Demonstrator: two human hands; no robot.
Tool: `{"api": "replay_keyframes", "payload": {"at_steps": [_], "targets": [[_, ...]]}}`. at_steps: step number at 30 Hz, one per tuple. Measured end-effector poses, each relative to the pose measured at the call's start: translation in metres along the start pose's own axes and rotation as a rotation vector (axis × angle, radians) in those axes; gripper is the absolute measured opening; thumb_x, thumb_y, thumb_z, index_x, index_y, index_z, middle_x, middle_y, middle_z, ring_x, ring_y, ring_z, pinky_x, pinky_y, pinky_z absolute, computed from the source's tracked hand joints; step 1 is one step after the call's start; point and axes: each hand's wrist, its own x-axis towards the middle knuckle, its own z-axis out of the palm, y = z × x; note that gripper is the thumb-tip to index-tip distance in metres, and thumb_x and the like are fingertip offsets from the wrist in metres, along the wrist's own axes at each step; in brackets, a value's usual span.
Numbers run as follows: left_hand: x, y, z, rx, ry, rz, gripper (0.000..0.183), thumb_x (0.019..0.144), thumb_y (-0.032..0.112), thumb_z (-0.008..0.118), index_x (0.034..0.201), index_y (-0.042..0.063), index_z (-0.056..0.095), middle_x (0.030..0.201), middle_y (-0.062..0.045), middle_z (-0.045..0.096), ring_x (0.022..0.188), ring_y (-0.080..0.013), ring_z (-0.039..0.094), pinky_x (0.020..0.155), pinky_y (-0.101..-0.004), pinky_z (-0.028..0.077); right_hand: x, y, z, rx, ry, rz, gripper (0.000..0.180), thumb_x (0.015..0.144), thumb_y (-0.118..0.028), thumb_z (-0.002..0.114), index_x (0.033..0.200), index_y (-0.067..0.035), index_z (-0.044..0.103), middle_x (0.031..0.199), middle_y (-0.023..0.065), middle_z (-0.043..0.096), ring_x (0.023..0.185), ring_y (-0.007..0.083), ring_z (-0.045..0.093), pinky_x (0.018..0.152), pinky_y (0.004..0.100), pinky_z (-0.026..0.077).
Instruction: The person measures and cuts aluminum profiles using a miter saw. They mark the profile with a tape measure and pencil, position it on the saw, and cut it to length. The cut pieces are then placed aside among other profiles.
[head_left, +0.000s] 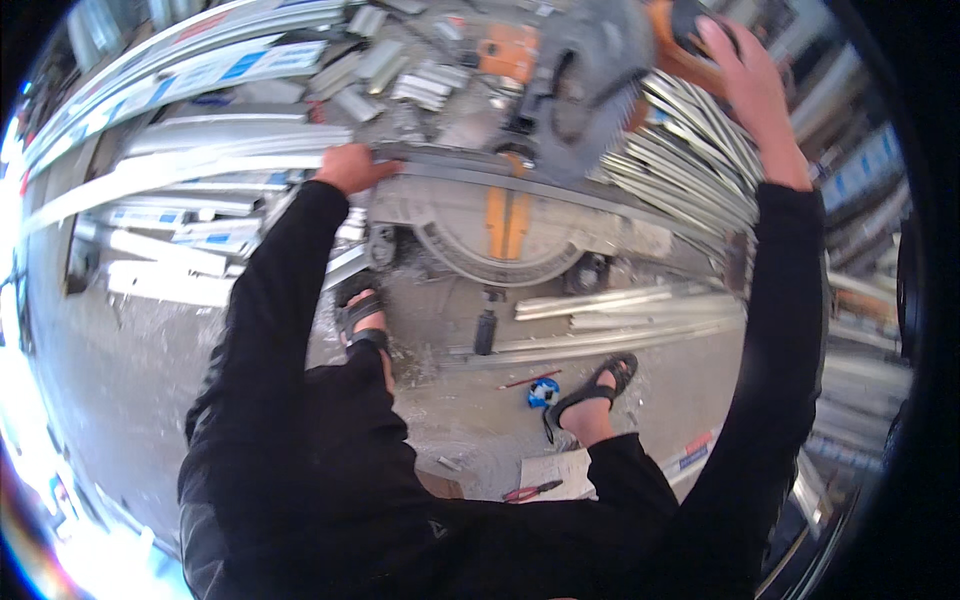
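A miter saw (600, 82) with a large toothed blade (577, 142) stands on the floor before me, its head raised. My right hand (754, 82) is wrapped around the saw's orange and black handle (686, 45). At the left end of the saw's fence, my left hand (354, 169) grips a long pale metal profile (187, 171) that runs out to the left. Its thumb points right along the fence. Below the fence lies the round saw table (442, 214) with a yellow insert (508, 217); a black adjusting knob (486, 330) sticks out at the front.
Metal offcuts (431, 79) litter the floor behind the saw. Profiles are stacked at left (172, 259) and right (682, 157). Near my sandalled foot (600, 394) lie a blue tape measure (543, 392) and a red pencil (529, 379). Red-handled pliers (532, 491) rest on paper (555, 469).
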Motion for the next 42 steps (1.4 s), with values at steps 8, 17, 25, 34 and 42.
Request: {"api": "replay_keyframes", "payload": {"at_steps": [8, 17, 25, 34, 42], "targets": [[-0.013, -0.004, -0.006, 0.008, -0.025, -0.026, 0.087, 0.076, 0.086, 0.055, 0.093, 0.004, 0.076, 0.092, -0.018, 0.074, 0.096, -0.0363, 0.07, 0.094, -0.0454, 0.046, -0.094, -0.054, -0.016, -0.01, -0.569, 0.273, 0.056, 0.095, -0.048, 0.057, 0.111, 0.005, 0.067, 0.1, 0.0194, 0.069, 0.093, 0.0261, 0.065, 0.088, 0.0385, 0.048], [-0.008, 0.0, -0.006, -0.044, -0.001, -0.029, 0.085, 0.078, 0.082, 0.058, 0.096, 0.001, 0.075, 0.098, -0.02, 0.074, 0.101, -0.0359, 0.07, 0.1, -0.0492, 0.042, -0.195, -0.109, 0.031, -0.07, -0.451, 0.148, 0.042, 0.08, -0.047, 0.069, 0.084, -0.004, 0.07, 0.077, 0.0184, 0.068, 0.076, 0.0387, 0.066, 0.071, 0.0467, 0.052], [-0.001, 0.0, -0.004, -0.023, -0.017, -0.002, 0.078, 0.08, 0.077, 0.059, 0.098, 0.004, 0.077, 0.099, -0.022, 0.074, 0.1, -0.0366, 0.071, 0.1, -0.0519, 0.042, -0.209, -0.11, 0.034, -0.071, -0.421, 0.206, 0.048, 0.08, -0.051, 0.07, 0.072, -0.003, 0.066, 0.069, 0.0175, 0.065, 0.068, 0.0369, 0.066, 0.063, 0.0468, 0.051], [0.005, -0.007, 0.01, 0.016, 0.037, -0.016, 0.087, 0.077, 0.082, 0.058, 0.091, -0.002, 0.075, 0.093, -0.026, 0.073, 0.096, -0.0412, 0.07, 0.09, -0.0496, 0.049, -0.222, -0.112, 0.038, -0.149, -0.435, 0.171, 0.053, 0.075, -0.054, 0.07, 0.072, -0.002, 0.065, 0.074, 0.0174, 0.067, 0.076, 0.0366, 0.066, 0.071, 0.046, 0.053], [0.008, -0.008, 0.013, 0.071, 0.072, -0.002, 0.084, 0.08, 0.08, 0.057, 0.087, -0.002, 0.075, 0.09, -0.026, 0.073, 0.094, -0.0417, 0.07, 0.087, -0.0505, 0.051, -0.225, -0.116, 0.037, -0.195, -0.515, 0.215, 0.059, 0.076, -0.06, 0.067, 0.078, -0.001, 0.07, 0.079, 0.0182, 0.07, 0.08, 0.0357, 0.069, 0.076, 0.0436, 0.055]]}}
